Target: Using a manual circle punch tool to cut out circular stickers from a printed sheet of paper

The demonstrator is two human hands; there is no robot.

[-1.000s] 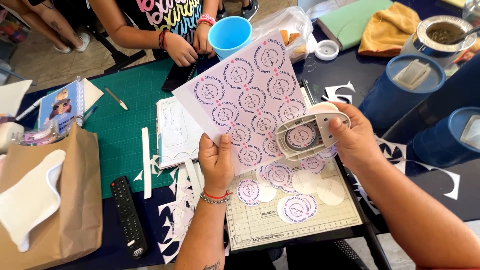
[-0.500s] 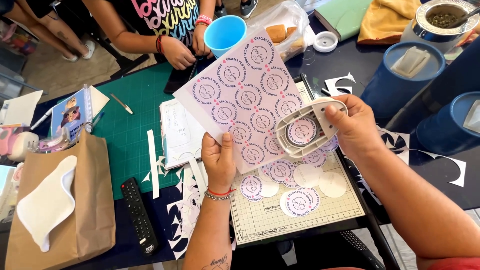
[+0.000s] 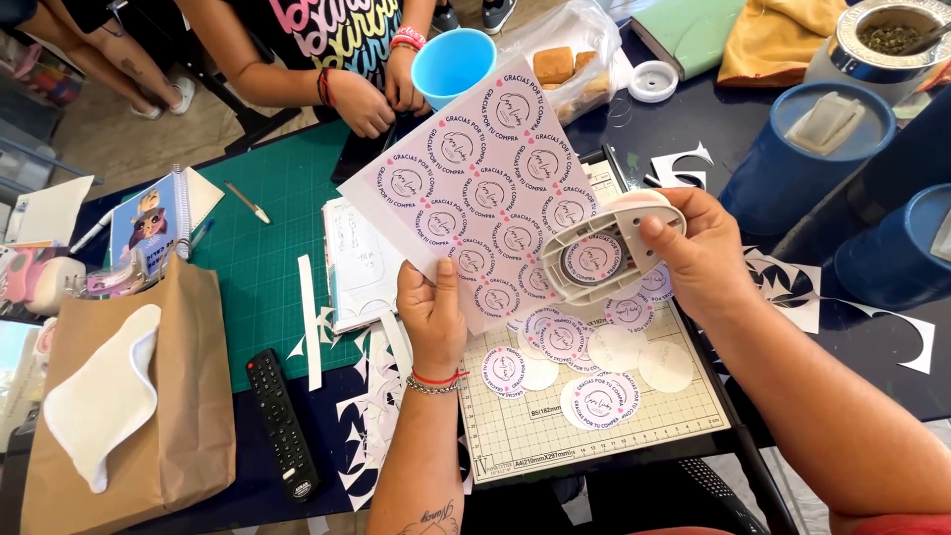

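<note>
My left hand (image 3: 432,315) pinches the lower edge of a pale pink sheet (image 3: 475,188) printed with rows of round labels, held up over the table. My right hand (image 3: 698,256) grips a white oval circle punch (image 3: 609,256) slid onto the sheet's right edge, with one round label showing in its window. Below them, several cut-out round labels (image 3: 599,401) lie on a pale gridded cutting mat (image 3: 535,431).
A green cutting mat (image 3: 263,258), a black remote (image 3: 282,421), a brown paper bag (image 3: 178,416), paper scraps and a notebook lie on the left. Blue containers (image 3: 783,178), a light blue cup (image 3: 451,61) and a bag of bread sit behind. Another person's hands (image 3: 362,99) rest at the far edge.
The sheet and punch have shifted slightly as the view moved; the punch sits on a label further along the sheet's right edge. Both hands keep their hold.
</note>
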